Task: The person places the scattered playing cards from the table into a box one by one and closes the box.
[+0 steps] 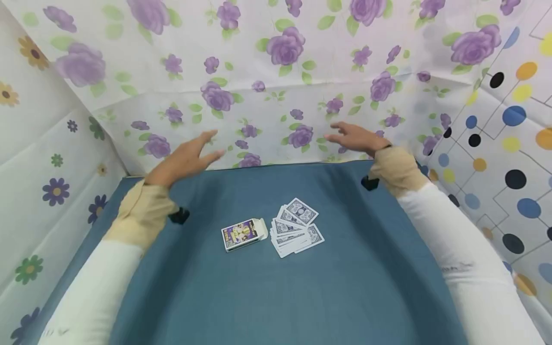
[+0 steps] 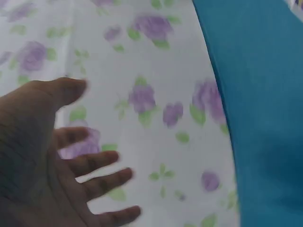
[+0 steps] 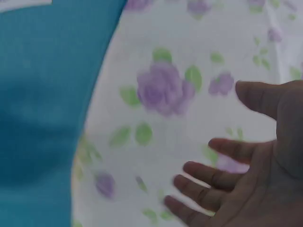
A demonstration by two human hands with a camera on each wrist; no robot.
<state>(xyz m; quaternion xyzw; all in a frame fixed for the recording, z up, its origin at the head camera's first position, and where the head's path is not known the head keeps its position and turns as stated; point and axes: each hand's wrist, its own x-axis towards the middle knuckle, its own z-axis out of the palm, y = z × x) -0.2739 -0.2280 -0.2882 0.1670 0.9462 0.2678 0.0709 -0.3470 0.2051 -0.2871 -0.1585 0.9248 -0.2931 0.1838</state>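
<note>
Both hands are raised above the far part of the blue table, holding nothing. The left hand [image 1: 185,159] has its fingers spread, up and left of an open card box [image 1: 241,234] with a purple and yellow front. In the left wrist view, the left hand [image 2: 71,165] shows parted fingers against the flowered sheet. The right hand [image 1: 357,138] is up and right of a fanned heap of face-down cards [image 1: 297,225], which lies just right of the box. Parted, slightly bent fingers of the right hand [image 3: 236,175] show in the right wrist view.
The blue tabletop [image 1: 258,297] meets a back sheet [image 1: 258,67] with purple flowers. A flower-patterned sheet [image 1: 39,158] stands at the left, and a sheet with coloured dots [image 1: 496,143] at the right. Shadows of both arms fall on the table.
</note>
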